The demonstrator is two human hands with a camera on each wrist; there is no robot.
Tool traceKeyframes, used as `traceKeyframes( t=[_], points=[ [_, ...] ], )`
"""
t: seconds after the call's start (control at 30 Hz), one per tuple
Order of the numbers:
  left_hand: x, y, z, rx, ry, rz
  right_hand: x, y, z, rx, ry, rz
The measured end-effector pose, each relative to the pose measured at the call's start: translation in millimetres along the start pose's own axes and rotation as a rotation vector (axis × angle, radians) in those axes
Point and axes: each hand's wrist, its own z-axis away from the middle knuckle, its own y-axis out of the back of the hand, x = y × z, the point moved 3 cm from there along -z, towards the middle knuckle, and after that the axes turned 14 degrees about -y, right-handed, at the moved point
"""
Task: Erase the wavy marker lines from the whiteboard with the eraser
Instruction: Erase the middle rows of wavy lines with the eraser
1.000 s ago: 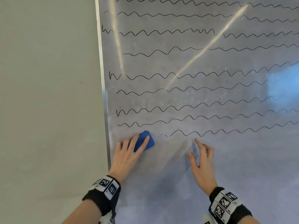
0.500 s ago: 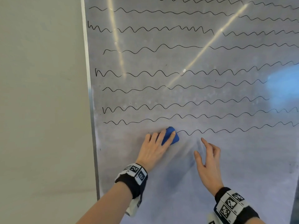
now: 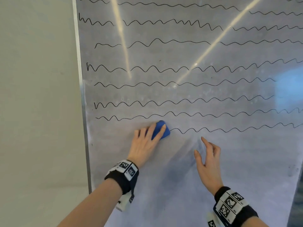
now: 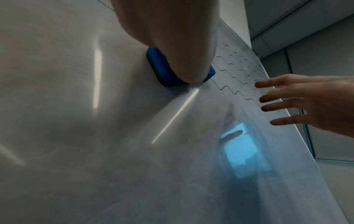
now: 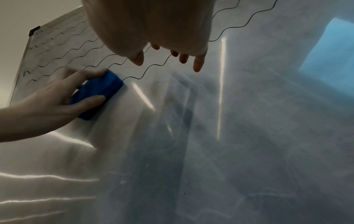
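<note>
My left hand grips a blue eraser and presses it flat on the whiteboard. In the right wrist view the thumb lies along the lower side of the eraser and the fingers lie over its top. The eraser sits at the left end of the lowest wavy black line, which runs on to the right. Several more wavy lines fill the board above. My right hand hovers open just below that lowest line, fingers spread and holding nothing. The board left of and below the eraser is wiped and smudgy.
The board's metal frame edge runs down the left side, with a plain wall beyond it. Light streaks and a blue reflection show on the glossy surface.
My left hand has slid the eraser to the right along the lowest line, and that line's left part is gone. The right hand has barely moved.
</note>
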Motion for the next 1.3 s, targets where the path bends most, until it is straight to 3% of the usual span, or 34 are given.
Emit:
traceKeyframes(
  t=[0.13, 0.27, 0.43, 0.57, 0.7, 0.8, 0.87, 0.97, 1.17, 1.3],
  points=[
    [25, -2, -29, -0.077, -0.096, -0.033, 2, 2, 2, -0.014, 0.001, -0.014],
    [18, -1, 0, -0.120, -0.170, -0.068, 7, 5, -1, -0.024, 0.000, -0.016],
    [-19, 8, 39, -0.016, 0.037, -0.056, 16, 15, -4, -0.043, -0.028, -0.032],
    [-8, 3, 23, -0.035, 0.182, 0.018, 23, 29, -7, -0.030, -0.029, -0.024],
    [31, -2, -26, -0.073, 0.027, 0.041, 31, 43, -10, -0.006, -0.038, -0.006],
    [58, -7, -53, -0.181, -0.059, 0.051, 33, 50, -12, 0.024, -0.024, -0.001],
    [66, -9, -51, -0.230, -0.145, 0.005, 32, 51, -11, 0.014, -0.025, -0.010],
    [53, -8, -31, -0.197, -0.208, -0.020, 33, 48, -10, -0.011, -0.023, -0.016],
    [-19, 9, 31, -0.087, 0.036, -0.019, 27, 31, -14, -0.039, -0.024, -0.019],
    [-17, 5, 27, -0.100, 0.158, 0.027, 20, 19, -14, -0.050, -0.011, -0.033]
  ],
)
